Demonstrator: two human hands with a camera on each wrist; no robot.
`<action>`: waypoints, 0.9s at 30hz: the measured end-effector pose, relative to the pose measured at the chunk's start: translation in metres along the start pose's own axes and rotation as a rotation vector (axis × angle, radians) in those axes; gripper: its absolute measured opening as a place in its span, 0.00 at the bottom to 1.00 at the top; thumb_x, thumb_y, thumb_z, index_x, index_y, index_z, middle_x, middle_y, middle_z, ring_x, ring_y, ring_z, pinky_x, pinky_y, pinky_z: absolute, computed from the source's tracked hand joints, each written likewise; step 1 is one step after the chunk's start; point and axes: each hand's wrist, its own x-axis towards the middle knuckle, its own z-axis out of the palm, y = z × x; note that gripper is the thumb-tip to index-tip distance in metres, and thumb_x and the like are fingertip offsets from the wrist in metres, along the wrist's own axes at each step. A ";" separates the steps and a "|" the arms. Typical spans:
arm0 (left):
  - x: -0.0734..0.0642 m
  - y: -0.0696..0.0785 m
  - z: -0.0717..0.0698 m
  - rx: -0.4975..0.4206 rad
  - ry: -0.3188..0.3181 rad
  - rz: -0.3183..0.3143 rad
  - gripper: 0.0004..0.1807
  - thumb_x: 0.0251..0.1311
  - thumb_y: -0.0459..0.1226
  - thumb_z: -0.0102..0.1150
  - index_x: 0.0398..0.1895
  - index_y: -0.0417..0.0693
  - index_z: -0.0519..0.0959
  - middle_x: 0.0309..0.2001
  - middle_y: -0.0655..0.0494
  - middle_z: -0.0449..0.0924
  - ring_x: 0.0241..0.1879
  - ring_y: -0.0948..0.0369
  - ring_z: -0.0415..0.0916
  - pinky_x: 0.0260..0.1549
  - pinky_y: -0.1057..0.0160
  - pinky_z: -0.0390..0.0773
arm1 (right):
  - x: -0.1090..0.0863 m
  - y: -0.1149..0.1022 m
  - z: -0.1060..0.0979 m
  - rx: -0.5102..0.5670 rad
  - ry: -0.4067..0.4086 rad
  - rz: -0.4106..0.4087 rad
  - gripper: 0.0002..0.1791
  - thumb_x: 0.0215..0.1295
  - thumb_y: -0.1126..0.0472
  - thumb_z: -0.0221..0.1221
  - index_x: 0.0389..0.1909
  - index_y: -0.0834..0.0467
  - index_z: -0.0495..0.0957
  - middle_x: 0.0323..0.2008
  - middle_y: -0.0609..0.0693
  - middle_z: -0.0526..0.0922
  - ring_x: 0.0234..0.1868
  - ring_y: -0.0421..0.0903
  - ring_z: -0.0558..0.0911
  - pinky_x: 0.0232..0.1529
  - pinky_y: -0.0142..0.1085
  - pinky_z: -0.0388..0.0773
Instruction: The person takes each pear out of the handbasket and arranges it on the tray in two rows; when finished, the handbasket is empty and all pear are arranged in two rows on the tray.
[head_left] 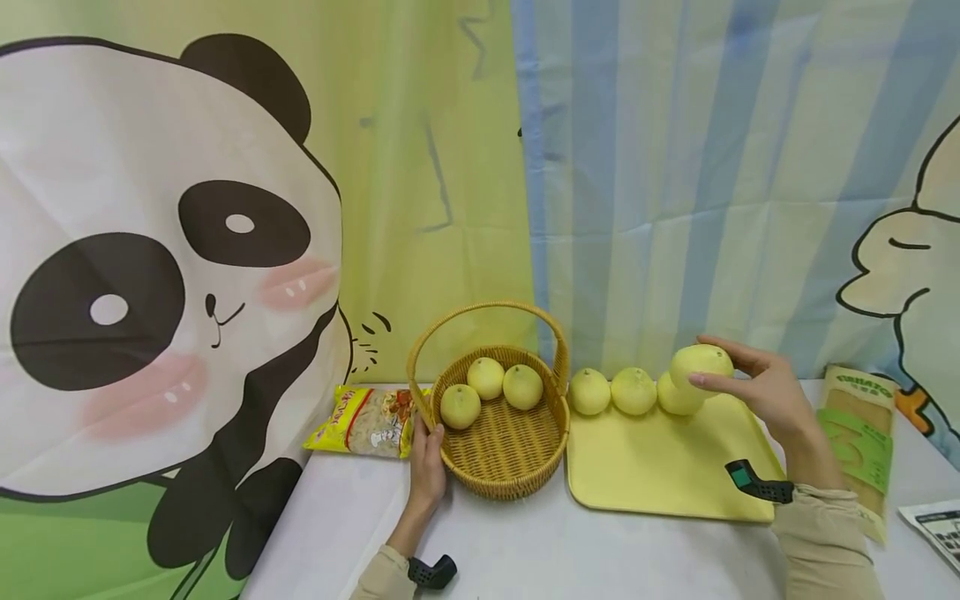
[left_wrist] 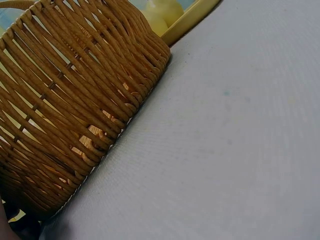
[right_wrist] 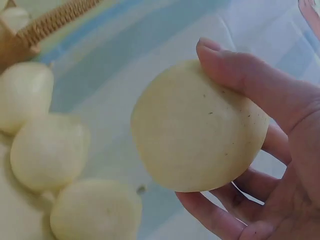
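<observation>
My right hand [head_left: 772,396] holds a small pale yellow melon [head_left: 702,363] above the back of the yellow tray [head_left: 667,471]. In the right wrist view the thumb lies on top of the melon [right_wrist: 200,127] and the other fingers are curled beneath it. Three similar melons [head_left: 633,391] stand in a row along the tray's back edge, the rightmost partly hidden by the held one. My left hand [head_left: 427,467] grips the left side of the round wicker basket [head_left: 506,487], beside the foot of its handle. Three melons [head_left: 486,379] sit inside, towards the back and left.
A yellow food packet [head_left: 367,421] lies left of the basket. To the right of the tray stands a green and brown package [head_left: 855,450], with a printed sheet [head_left: 937,525] at the right edge. A panda-print curtain [head_left: 450,208] hangs behind the white table [head_left: 525,550].
</observation>
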 end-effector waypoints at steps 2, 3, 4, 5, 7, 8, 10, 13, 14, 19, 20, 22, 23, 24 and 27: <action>0.002 0.000 -0.001 -0.001 0.005 0.000 0.32 0.81 0.40 0.39 0.85 0.48 0.55 0.81 0.44 0.61 0.81 0.48 0.57 0.76 0.68 0.55 | 0.000 0.010 -0.005 -0.004 0.023 0.025 0.35 0.70 0.54 0.70 0.77 0.48 0.73 0.60 0.24 0.77 0.58 0.26 0.72 0.48 0.20 0.71; 0.002 0.000 -0.001 -0.006 0.005 0.001 0.32 0.81 0.40 0.39 0.85 0.48 0.55 0.81 0.44 0.61 0.81 0.47 0.57 0.76 0.67 0.55 | 0.000 0.014 -0.006 -0.012 0.033 0.048 0.36 0.70 0.52 0.70 0.77 0.46 0.72 0.59 0.22 0.76 0.56 0.26 0.73 0.48 0.21 0.70; 0.003 0.001 -0.001 -0.012 0.004 -0.003 0.32 0.81 0.39 0.39 0.85 0.48 0.55 0.81 0.44 0.61 0.81 0.48 0.57 0.75 0.71 0.55 | 0.000 0.019 -0.007 -0.021 0.041 0.066 0.36 0.70 0.51 0.70 0.78 0.46 0.72 0.57 0.20 0.75 0.55 0.27 0.73 0.48 0.23 0.70; 0.003 0.000 -0.002 -0.015 0.003 -0.002 0.32 0.81 0.39 0.38 0.85 0.48 0.55 0.82 0.45 0.60 0.81 0.49 0.57 0.73 0.75 0.54 | 0.000 0.022 -0.009 -0.032 0.050 0.087 0.37 0.70 0.49 0.70 0.78 0.45 0.71 0.57 0.19 0.73 0.54 0.26 0.73 0.51 0.27 0.71; 0.004 0.000 -0.002 -0.020 -0.002 -0.006 0.32 0.81 0.39 0.38 0.86 0.49 0.54 0.82 0.46 0.59 0.82 0.50 0.56 0.72 0.77 0.53 | 0.000 0.030 -0.011 -0.066 0.066 0.131 0.38 0.70 0.45 0.70 0.79 0.44 0.70 0.57 0.20 0.72 0.52 0.26 0.72 0.54 0.34 0.70; 0.004 0.000 -0.001 -0.022 -0.006 -0.005 0.33 0.81 0.39 0.38 0.86 0.48 0.53 0.83 0.46 0.58 0.82 0.50 0.55 0.72 0.78 0.53 | 0.000 0.033 -0.012 -0.077 0.069 0.150 0.39 0.69 0.44 0.70 0.79 0.43 0.70 0.60 0.23 0.72 0.52 0.25 0.71 0.56 0.38 0.70; 0.004 0.000 -0.001 -0.021 -0.011 -0.006 0.33 0.81 0.40 0.37 0.87 0.49 0.52 0.84 0.48 0.57 0.83 0.51 0.54 0.72 0.78 0.52 | 0.000 0.040 -0.013 -0.096 0.074 0.183 0.41 0.69 0.42 0.70 0.80 0.44 0.69 0.68 0.32 0.73 0.53 0.26 0.70 0.56 0.43 0.69; 0.004 -0.002 0.000 -0.019 -0.010 -0.004 0.33 0.81 0.40 0.37 0.87 0.49 0.52 0.84 0.47 0.57 0.83 0.51 0.54 0.72 0.78 0.52 | 0.000 0.051 -0.015 -0.117 0.072 0.217 0.45 0.68 0.41 0.70 0.81 0.48 0.65 0.79 0.53 0.67 0.62 0.41 0.73 0.54 0.39 0.71; 0.004 -0.002 0.000 -0.021 -0.009 -0.004 0.33 0.81 0.40 0.37 0.86 0.49 0.52 0.83 0.47 0.57 0.82 0.51 0.54 0.72 0.78 0.52 | 0.000 0.054 -0.016 -0.122 0.071 0.224 0.46 0.68 0.41 0.70 0.82 0.50 0.64 0.80 0.60 0.65 0.66 0.48 0.73 0.53 0.37 0.71; 0.004 -0.003 0.001 -0.031 -0.017 0.007 0.32 0.82 0.40 0.38 0.86 0.49 0.53 0.82 0.46 0.59 0.82 0.49 0.56 0.71 0.79 0.54 | -0.002 0.070 -0.016 -0.156 0.055 0.243 0.52 0.67 0.40 0.70 0.83 0.60 0.60 0.77 0.74 0.63 0.73 0.73 0.65 0.55 0.50 0.76; 0.004 -0.003 0.001 -0.034 -0.019 0.007 0.32 0.82 0.40 0.38 0.86 0.49 0.53 0.82 0.46 0.59 0.82 0.49 0.56 0.71 0.79 0.54 | -0.002 0.073 -0.015 -0.164 0.051 0.245 0.52 0.67 0.39 0.70 0.82 0.61 0.60 0.77 0.75 0.63 0.73 0.75 0.65 0.57 0.56 0.75; 0.004 -0.003 0.001 -0.036 -0.021 0.005 0.32 0.82 0.40 0.38 0.86 0.50 0.53 0.83 0.47 0.59 0.82 0.50 0.55 0.71 0.80 0.54 | -0.004 0.078 -0.013 -0.173 0.043 0.244 0.52 0.67 0.39 0.70 0.81 0.62 0.61 0.76 0.75 0.64 0.72 0.75 0.65 0.60 0.64 0.72; 0.003 -0.003 0.001 -0.037 -0.021 0.003 0.32 0.82 0.40 0.38 0.86 0.50 0.53 0.83 0.47 0.58 0.82 0.50 0.55 0.71 0.80 0.53 | -0.004 0.080 -0.012 -0.176 0.042 0.244 0.52 0.67 0.38 0.70 0.81 0.62 0.61 0.76 0.75 0.64 0.72 0.74 0.65 0.61 0.66 0.71; 0.003 -0.002 0.001 -0.036 -0.021 -0.001 0.32 0.82 0.40 0.38 0.86 0.50 0.52 0.83 0.48 0.58 0.82 0.51 0.55 0.71 0.80 0.53 | -0.005 0.082 -0.011 -0.174 0.041 0.240 0.52 0.66 0.39 0.70 0.81 0.63 0.62 0.76 0.74 0.64 0.72 0.74 0.65 0.62 0.66 0.70; 0.002 -0.002 0.001 -0.029 -0.020 -0.009 0.33 0.82 0.40 0.37 0.87 0.50 0.52 0.83 0.48 0.57 0.82 0.51 0.54 0.71 0.80 0.53 | -0.005 0.087 -0.008 -0.166 0.036 0.227 0.51 0.67 0.39 0.70 0.81 0.62 0.62 0.77 0.74 0.63 0.73 0.75 0.64 0.62 0.66 0.69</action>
